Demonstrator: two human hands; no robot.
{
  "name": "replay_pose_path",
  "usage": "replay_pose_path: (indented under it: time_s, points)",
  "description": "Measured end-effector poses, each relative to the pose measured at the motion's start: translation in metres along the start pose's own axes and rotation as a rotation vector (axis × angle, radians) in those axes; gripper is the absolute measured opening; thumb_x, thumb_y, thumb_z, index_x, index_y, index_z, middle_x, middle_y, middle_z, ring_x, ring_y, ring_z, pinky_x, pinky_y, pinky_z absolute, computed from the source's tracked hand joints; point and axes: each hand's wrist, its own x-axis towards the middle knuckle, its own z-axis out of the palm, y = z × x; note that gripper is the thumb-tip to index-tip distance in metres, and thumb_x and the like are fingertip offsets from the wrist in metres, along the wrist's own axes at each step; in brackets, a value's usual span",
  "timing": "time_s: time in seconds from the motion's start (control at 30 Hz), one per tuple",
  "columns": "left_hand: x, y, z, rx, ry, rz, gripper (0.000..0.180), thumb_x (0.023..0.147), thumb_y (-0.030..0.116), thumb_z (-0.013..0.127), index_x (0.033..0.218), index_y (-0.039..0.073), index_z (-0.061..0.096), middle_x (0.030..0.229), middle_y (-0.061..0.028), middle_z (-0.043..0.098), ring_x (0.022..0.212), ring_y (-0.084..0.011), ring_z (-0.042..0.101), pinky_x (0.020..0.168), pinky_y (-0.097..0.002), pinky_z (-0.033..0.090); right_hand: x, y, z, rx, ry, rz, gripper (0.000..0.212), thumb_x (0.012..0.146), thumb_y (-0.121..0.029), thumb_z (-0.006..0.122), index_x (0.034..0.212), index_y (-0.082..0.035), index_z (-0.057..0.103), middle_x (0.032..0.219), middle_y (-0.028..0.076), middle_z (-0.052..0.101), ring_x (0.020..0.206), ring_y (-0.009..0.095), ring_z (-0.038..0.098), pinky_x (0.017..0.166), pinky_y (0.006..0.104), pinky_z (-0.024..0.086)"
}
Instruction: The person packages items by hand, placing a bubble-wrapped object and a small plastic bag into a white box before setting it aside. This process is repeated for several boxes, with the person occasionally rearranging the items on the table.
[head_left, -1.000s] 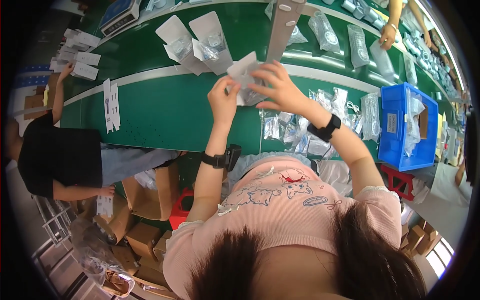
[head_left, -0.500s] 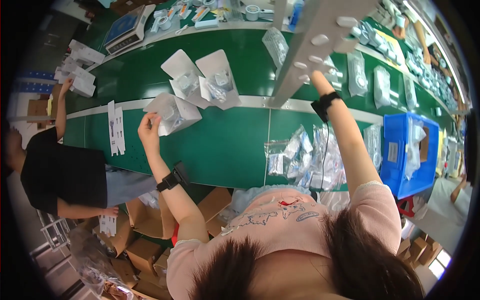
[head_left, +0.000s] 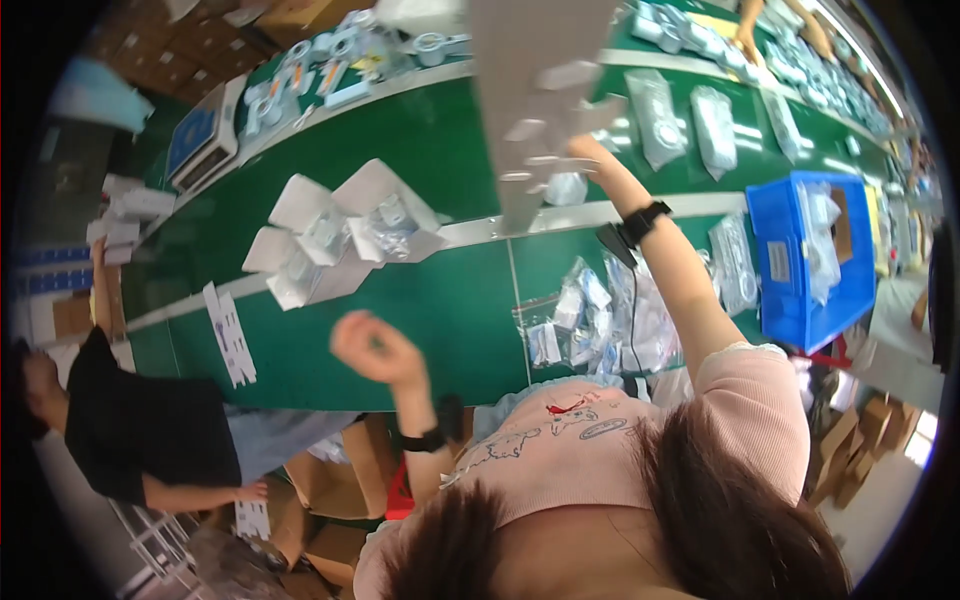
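My left hand [head_left: 375,347] is over the green table, blurred by motion, its fingers loosely curled with a gap and nothing visible in them. It is nearest to three open white boxes [head_left: 335,280] standing close together, each holding clear-bagged pale parts [head_left: 390,213]. My right arm reaches to the far side of the table, and my right hand [head_left: 588,150] is mostly hidden behind a grey upright post [head_left: 520,90]. A clear-bagged item [head_left: 566,188] lies just below that hand. I cannot make out whether the fingers hold anything.
Several small clear packets [head_left: 590,320] lie near my right forearm, beside a blue bin [head_left: 815,325]. Long bagged items [head_left: 655,120] lie at the far right. A flat printed card [head_left: 230,335] lies at left, near a co-worker in black [head_left: 150,430]. A scale [head_left: 205,135] stands far left.
My left hand has let go of the nearest white box and drawn back toward me. That box now sits against the other two. My right hand stays by the post; the view has shifted.
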Motion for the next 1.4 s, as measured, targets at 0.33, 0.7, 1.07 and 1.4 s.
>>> replay_pose_path:
  time_s: [0.33,0.7,1.07,1.4]
  points:
    - [-0.030,0.139,0.249,-0.045,-0.700,-0.058,0.057,0.065,0.027,0.070,0.116,0.014,0.046,0.132,-0.0224,0.021,0.121,-0.0426,0.020,0.091,-0.0493,0.032,-0.221,0.015,-0.145,-0.742,0.520,0.145,0.057,0.056,-0.015,0.066,0.109,-0.003,0.049,0.098,0.020,0.057,0.092,0.030,0.055,0.079,0.0353,0.043]
    - [-0.016,0.157,0.280,-0.376,-0.963,-0.746,0.049,0.065,0.022,0.067,0.107,0.015,0.043,0.093,-0.0184,0.058,0.080,-0.0315,0.060,0.065,-0.0379,0.049,-0.218,0.024,-0.255,-1.430,0.390,0.438,0.055,0.067,-0.016,0.062,0.117,-0.001,0.044,0.102,0.024,0.052,0.094,0.036,0.052,0.080,0.0412,0.043]
    - [-0.127,0.294,0.253,-0.672,-1.605,-0.264,0.049,0.065,0.024,0.070,0.101,0.001,0.047,0.100,-0.0209,0.048,0.089,-0.0368,0.048,0.080,-0.0422,0.039,-0.004,0.020,-0.278,-1.100,0.322,0.225,0.078,0.063,-0.028,0.065,0.128,0.001,0.031,0.114,0.027,0.048,0.101,0.038,0.050,0.084,0.0404,0.042]
    - [-0.041,0.167,0.405,-0.218,-1.033,-0.301,0.060,0.052,0.030,0.075,0.104,0.008,0.054,0.106,-0.0215,0.051,0.095,-0.0363,0.050,0.078,-0.0386,0.045,-0.277,-0.010,-0.248,-1.149,0.340,0.294,0.076,0.059,-0.007,0.062,0.129,-0.009,0.035,0.114,0.023,0.045,0.106,0.038,0.045,0.090,0.0391,0.037]
